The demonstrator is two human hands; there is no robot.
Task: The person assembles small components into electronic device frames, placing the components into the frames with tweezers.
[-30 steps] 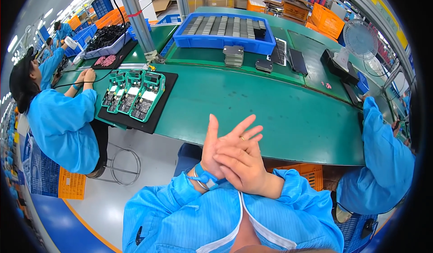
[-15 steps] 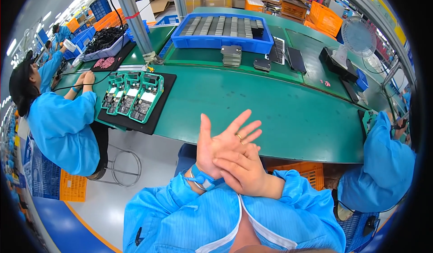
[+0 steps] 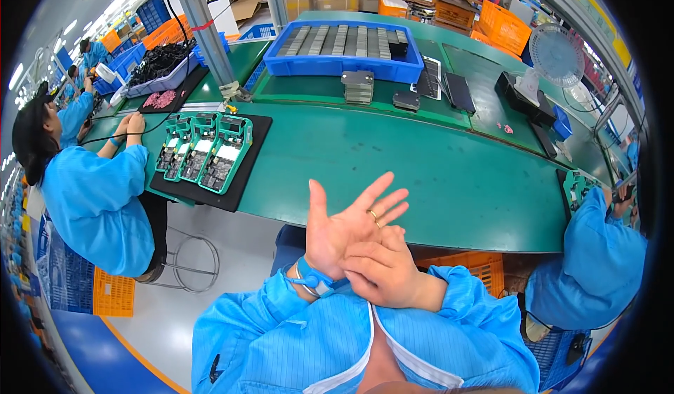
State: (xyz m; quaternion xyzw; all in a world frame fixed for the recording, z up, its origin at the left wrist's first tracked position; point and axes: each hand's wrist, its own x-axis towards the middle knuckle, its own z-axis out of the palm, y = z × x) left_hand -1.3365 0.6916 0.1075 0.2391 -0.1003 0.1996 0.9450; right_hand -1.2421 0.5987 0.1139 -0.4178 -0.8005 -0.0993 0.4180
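Observation:
My left hand (image 3: 337, 229) is held up over the near edge of the bench, palm showing, thumb and visible fingers spread, with nothing in it. A gold ring (image 3: 373, 215) is on one finger, and a blue wrist strap (image 3: 314, 279) goes round that wrist. My right hand (image 3: 385, 271) lies across the lower palm with its fingers bent, gripping the little-finger side of my left hand. The left little finger is hidden behind it. Beyond my hands to the left, several green-framed devices with exposed circuit boards (image 3: 223, 156) rest on a black mat (image 3: 254, 145).
A blue tray (image 3: 337, 65) of grey blocks stands at the back of the green bench (image 3: 449, 183). Before it are a stack of metal plates (image 3: 358, 87) and a dark flat part (image 3: 406, 100). Co-workers in blue sit left (image 3: 98, 204) and right (image 3: 597, 260). A white fan (image 3: 556, 55) stands back right.
My right hand's fingers have slid slightly to the right across my left palm and curl a little more. My left hand stays spread in nearly the same place.

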